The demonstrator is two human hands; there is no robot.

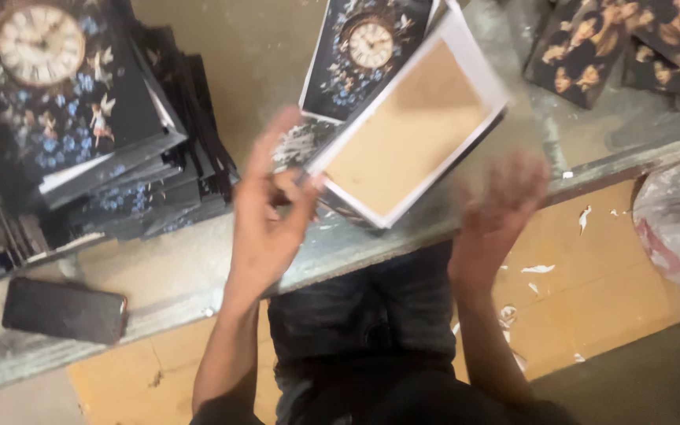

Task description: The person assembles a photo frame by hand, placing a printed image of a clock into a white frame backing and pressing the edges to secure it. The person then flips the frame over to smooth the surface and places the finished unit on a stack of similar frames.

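Note:
My left hand (269,212) is raised over the table's front edge, thumb and fingers pinching the corner of a board (411,126) with a tan cardboard back and white border. The board is tilted and blurred. My right hand (501,208) hovers just below and right of the board, fingers spread, touching nothing. Beneath the board lies a dark printed sheet (364,55) showing a clock face among blue flowers.
A stack of dark clock-printed boards (96,134) fills the table's left side. A black phone (64,311) lies near the front edge. Dark boards with golden figures (623,43) sit at the far right. A plastic bag (678,224) is on the yellow floor.

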